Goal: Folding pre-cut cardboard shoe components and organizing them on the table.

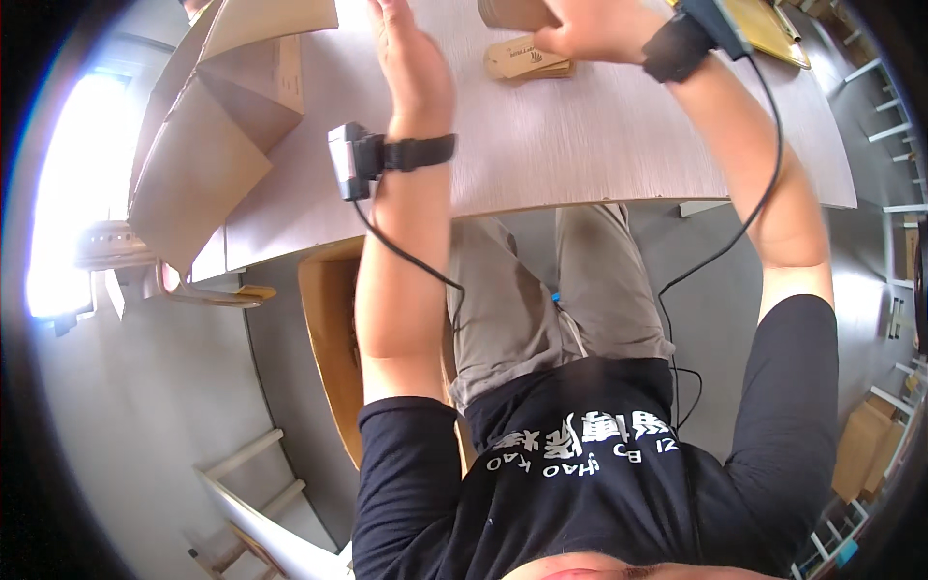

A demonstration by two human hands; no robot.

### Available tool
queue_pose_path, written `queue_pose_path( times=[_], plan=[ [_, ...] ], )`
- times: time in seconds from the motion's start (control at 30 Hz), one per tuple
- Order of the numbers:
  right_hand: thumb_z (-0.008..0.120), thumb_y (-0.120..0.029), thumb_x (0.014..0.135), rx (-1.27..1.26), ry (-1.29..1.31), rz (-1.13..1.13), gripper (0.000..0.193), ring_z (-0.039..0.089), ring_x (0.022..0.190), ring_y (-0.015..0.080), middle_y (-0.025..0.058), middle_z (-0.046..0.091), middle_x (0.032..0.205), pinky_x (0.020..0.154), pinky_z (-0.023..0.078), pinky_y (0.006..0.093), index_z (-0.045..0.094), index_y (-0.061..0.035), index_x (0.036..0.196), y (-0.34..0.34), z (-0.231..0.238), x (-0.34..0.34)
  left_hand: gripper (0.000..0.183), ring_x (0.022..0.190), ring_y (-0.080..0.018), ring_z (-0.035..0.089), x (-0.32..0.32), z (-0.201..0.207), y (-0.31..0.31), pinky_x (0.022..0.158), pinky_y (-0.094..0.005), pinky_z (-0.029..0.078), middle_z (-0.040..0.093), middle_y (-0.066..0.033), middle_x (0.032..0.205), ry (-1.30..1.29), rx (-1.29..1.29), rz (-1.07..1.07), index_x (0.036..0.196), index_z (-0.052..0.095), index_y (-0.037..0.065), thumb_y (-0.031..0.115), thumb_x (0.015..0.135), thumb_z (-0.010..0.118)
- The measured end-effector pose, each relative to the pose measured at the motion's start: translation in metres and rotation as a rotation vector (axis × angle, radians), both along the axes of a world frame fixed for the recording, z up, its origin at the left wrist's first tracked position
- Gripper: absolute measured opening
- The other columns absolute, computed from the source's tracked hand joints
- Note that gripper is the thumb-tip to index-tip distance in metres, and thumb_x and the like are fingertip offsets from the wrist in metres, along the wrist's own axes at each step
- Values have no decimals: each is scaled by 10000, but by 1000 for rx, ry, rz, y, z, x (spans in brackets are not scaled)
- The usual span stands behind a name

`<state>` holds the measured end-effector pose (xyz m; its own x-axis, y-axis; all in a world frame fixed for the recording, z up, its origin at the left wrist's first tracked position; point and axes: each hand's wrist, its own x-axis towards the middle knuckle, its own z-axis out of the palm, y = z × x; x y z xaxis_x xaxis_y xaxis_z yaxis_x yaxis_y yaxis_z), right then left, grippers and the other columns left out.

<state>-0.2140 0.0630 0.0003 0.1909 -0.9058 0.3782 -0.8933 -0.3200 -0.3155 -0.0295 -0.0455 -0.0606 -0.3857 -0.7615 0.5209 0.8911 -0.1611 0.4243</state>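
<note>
On pale tabletop (599,145), a tag stack (527,60) could be scattered if brushed by the right hand (604,29), whose grip on brown cards (510,12) beyond cannot be told; left of the stack, the left hand (416,68) is flattened.

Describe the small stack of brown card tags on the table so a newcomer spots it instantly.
Find the pale wood-grain table across the top of the picture, then the right hand near the upper edge. Just below its thumb lies the stack of brown card tags. Unlike the big open cardboard box at left, it is small, flat and dark-printed on top.
</note>
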Motion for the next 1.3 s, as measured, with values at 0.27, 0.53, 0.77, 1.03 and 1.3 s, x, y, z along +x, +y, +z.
queue_pose_path(
  times=[0.27,0.53,0.77,1.03,1.3],
  plan=[
    [766,-446,837,74,260,64,803,558,1267,327,167,594,1355,1088,464,416,489,-98,1504,-23,-88,-6,445,1379,-260,444,28,-62,-38,1169,-402,315,465,-161,1525,-1012,-707,665,1316,560,39,414,1082,504],
    [756,-220,874,94,215,222,741,583,1209,359,190,617,1288,1082,448,434,438,-64,1524,-48,-77,-22,450,1440,-344,375,28,-59,-30,1176,-431,316,428,-167,1552,-1171,-879,767,1351,573,103,429,1039,577],
    [704,-423,863,25,293,129,841,594,1194,421,266,626,1250,1027,474,476,410,76,1472,-62,-87,-19,516,1353,-242,466,25,-69,-24,1151,-435,352,534,-231,1416,-1269,-1017,949,1509,440,31,173,1036,590],
    [708,-138,894,-252,388,56,717,515,1317,351,179,537,1438,1156,378,465,407,-55,1540,5,-105,-16,553,1522,-292,322,7,-59,-1,1252,-446,233,434,-144,1595,-1373,-1422,680,1529,459,111,440,1085,437],
    [734,-95,859,-56,385,188,717,482,1375,313,113,530,1463,1213,321,477,453,-106,1519,39,-92,-9,501,1465,-295,414,-6,-59,-32,1213,-431,299,485,-130,1559,-1160,-1030,336,1493,505,92,357,1068,499]
  ],
)
